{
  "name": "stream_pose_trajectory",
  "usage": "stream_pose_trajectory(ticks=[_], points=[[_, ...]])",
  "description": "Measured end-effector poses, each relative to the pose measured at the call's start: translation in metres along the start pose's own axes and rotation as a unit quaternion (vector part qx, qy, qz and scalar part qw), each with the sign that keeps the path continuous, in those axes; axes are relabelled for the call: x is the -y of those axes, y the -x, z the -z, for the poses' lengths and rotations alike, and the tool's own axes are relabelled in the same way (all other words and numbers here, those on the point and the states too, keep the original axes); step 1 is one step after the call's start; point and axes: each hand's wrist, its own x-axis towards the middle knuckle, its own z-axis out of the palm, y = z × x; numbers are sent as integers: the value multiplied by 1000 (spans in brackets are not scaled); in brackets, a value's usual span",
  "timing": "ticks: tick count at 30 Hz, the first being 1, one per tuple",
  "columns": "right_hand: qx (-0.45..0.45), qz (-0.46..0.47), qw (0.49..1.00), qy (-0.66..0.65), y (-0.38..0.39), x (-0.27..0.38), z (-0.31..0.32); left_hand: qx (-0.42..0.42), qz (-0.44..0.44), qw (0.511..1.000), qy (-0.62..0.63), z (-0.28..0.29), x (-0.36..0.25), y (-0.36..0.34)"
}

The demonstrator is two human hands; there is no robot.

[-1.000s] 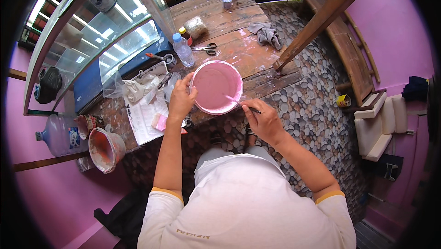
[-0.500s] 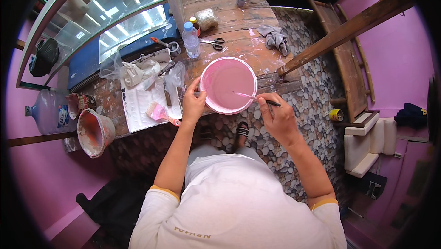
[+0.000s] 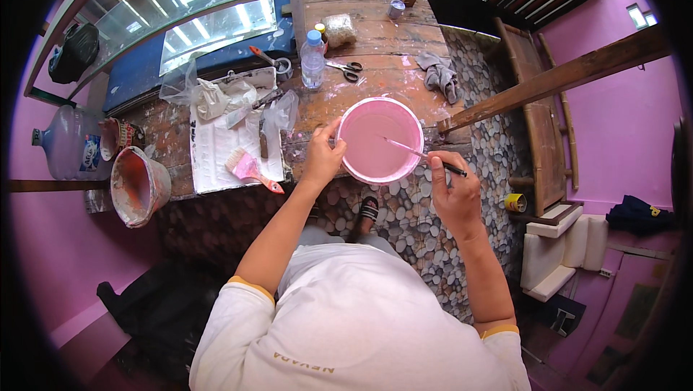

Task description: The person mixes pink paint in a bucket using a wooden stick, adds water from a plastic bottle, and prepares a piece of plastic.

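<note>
A round bucket (image 3: pixel 382 107) with a pale rim stands at the near edge of the wooden table, holding pink liquid paint (image 3: pixel 364 142). My left hand (image 3: pixel 323 157) grips the bucket's left side at the rim, thumb and fingers closed on it. In my right hand (image 3: pixel 458 190), pinched by its black handle, is a thin paintbrush (image 3: pixel 408 148). Its tip reaches over the middle of the paint; whether it touches the surface I cannot tell. Left of the bucket, a wide paintbrush with a red handle (image 3: pixel 249 168) lies on a paint-smeared white tray (image 3: pixel 209 163).
Behind the bucket are a water bottle (image 3: pixel 312 62), black-handled scissors (image 3: pixel 349 72) and a grey rag (image 3: pixel 438 75). A wooden post (image 3: pixel 534 86) slants across the right. Far left stand a paint-stained bucket (image 3: pixel 153 181) and a large water jug (image 3: pixel 66 138). A glass case (image 3: pixel 216 33) borders the table.
The view has shifted, so the table and bucket appear further right. My right hand has drawn slightly away from the rim, still holding the thin paintbrush over the paint. My left hand keeps its grip.
</note>
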Motion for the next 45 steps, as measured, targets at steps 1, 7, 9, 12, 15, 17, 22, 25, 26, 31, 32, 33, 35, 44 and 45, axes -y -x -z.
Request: stream_pose_trajectory(ticks=[1, 7, 9, 12, 15, 17, 22, 25, 26, 31, 32, 33, 35, 44, 45], points=[[-3, 2, 1000, 4, -1, 1, -1, -19, -8, 1000, 12, 3, 1, -6], [-3, 27, 999, -29, -6, 12, -11, -37, -42, 998, -41, 43, 13, 0], [-2, 29, 999, -27, -5, 9, -11, -1, 40, 998, -55, 48, 5, 9], [1, 40, 999, -23, -5, 8, -11, -19, 5, 998, -58, 34, 15, 9], [0, 38, 999, -10, -7, 7, -6, -29, 11, 999, -34, 13, -1, 2], [0, 28, 1000, -7, -7, 7, -4, -58, -31, 998, -4, 7, -4, -5], [0, 48, 999, -19, -10, 10, -4, -50, -12, 999, -5, 38, -1, -2], [8, 53, 998, -16, -9, 12, -6, -69, -31, 997, -14, 41, 8, 8], [9, 55, 998, -16, -8, 11, -6, -57, -14, 998, -23, 36, 7, 10], [-2, 75, 997, 0, -6, 6, -5, -82, -9, 996, 15, 9, 4, 7], [-2, 74, 997, 1, -5, 5, -4, -73, 15, 997, 29, 10, 4, 6], [-4, 61, 998, -6, -4, 5, -4, -72, 16, 997, 30, 11, 9, 5], [-7, 47, 999, -16, -2, 5, -6, -94, -19, 995, 40, 15, 15, 3], [83, 28, 995, -53, 27, -2, -39, -73, 26, 996, -38, 14, 7, 18], [85, 28, 995, -54, 24, -8, -39, -73, 28, 996, -38, 14, 7, 19]])
